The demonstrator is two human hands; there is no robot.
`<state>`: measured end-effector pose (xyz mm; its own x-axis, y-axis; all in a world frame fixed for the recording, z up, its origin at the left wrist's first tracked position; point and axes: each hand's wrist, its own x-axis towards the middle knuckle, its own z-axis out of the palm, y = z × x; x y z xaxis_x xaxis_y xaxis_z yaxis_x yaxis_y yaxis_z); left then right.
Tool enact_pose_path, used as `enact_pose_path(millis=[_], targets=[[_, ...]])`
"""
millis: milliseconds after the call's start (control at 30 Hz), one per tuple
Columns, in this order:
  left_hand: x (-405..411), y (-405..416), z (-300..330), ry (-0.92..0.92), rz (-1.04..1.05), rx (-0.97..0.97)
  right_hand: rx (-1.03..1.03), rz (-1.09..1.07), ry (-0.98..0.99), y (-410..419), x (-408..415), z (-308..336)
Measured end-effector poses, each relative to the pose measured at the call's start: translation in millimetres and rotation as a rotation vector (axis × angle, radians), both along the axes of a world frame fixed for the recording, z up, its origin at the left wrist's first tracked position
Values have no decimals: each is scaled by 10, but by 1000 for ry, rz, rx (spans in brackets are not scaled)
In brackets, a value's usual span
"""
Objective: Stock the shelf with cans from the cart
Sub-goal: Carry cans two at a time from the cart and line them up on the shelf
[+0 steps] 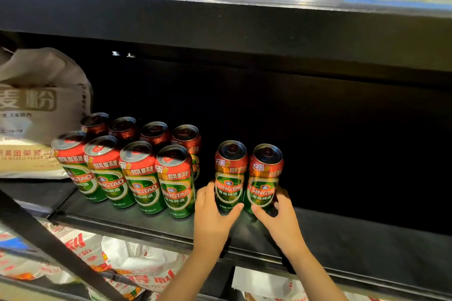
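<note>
On the far left we see a big flour sack [41, 105] sitting on the shelf [342, 234]. Next to it stand eight cans in two neat rows [137, 168], four in front and four behind. Then there is a small gap, and after it come our two new cans. Our left hand [210, 212] wraps its grip around the bottom of the left can [230, 176], thumb in front and fingers round the far side. Our right hand [278, 215] holds the right can [264, 178] the same way, low down, clamped on it. Both cans stand straight up, touching each other, with their labels facing us. To do this step well, we think we should slide the two cans left together until they sit just beside the front row, keeping them flat on the shelf so they do not tip. We should push gently and low, then let go softly. To the right the shelf is dark and bare, so there looks to be room for many more cans. We cannot see the cart here.
</note>
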<state>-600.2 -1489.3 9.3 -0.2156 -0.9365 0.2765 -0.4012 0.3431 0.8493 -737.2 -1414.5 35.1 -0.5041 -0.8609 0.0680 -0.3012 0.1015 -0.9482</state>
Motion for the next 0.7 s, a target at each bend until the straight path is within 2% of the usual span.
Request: enact_pose_path(millis=[100,200,500,700], targets=[[-68,61,-3,0,106,35,-9,7,9,-9,-3,8],[-95,104,19,80,162,130,-5,1,-4,-17,-9,-12],[-70,181,31,88,231,-19,-28,2,-3,-68,8,-51],[-100,177,14,67,281,34,-50,20,0,-97,-17,-66]])
